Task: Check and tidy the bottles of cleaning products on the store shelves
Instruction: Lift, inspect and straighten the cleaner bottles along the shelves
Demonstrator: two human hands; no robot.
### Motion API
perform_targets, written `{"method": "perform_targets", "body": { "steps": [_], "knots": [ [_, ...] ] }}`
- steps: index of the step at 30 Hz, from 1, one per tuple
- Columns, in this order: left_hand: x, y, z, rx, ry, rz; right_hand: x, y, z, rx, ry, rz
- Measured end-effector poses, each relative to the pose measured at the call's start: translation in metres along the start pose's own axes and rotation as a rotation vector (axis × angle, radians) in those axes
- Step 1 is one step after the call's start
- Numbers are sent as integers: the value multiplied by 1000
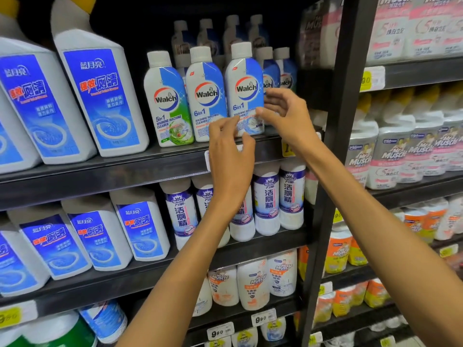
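Note:
A white and blue Walch 6in1 washing machine cleaner bottle stands upright at the front of the upper shelf, the rightmost of three front Walch bottles. My left hand reaches up to its lower left corner, with curled fingers and thumb pinching its base. My right hand curls round the bottle's right side, thumb on the label and fingers behind it. Beside it stand another 6in1 bottle and a green 5in1 bottle. More Walch bottles stand behind.
Large blue-label toilet cleaner bottles fill the left of the shelves. Wanli bottles stand on the shelf below, Mr Muscle bottles lower down. A black upright post divides off the right bay of Mr Muscle packs. Price tags line the shelf edges.

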State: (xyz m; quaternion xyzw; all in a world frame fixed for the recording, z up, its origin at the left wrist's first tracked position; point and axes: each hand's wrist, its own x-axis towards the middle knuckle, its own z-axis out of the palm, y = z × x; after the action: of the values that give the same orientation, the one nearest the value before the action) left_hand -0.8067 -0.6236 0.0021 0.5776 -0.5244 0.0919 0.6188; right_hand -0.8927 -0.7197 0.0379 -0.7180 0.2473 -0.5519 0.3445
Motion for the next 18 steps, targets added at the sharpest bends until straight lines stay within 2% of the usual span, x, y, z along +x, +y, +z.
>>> {"method": "perform_targets", "body": {
  "steps": [4,6,8,11,14,18],
  "knots": [
    [-39,-25,-16,-154,162,98,-56,17,-21,-45,280,-228],
    [-64,-48,-13,-168,158,42,-96,41,-25,-106,356,-240],
    [-86,-65,0,-181,83,-82,-125,68,-20,-217,319,-137],
    [-113,-78,23,-183,-139,-197,-140,99,-7,-313,204,101],
    [-124,-84,41,-152,-300,-236,-127,107,3,-325,174,168],
    [-124,-89,53,-142,-384,-277,-99,110,8,-305,219,237]
  ]
}}
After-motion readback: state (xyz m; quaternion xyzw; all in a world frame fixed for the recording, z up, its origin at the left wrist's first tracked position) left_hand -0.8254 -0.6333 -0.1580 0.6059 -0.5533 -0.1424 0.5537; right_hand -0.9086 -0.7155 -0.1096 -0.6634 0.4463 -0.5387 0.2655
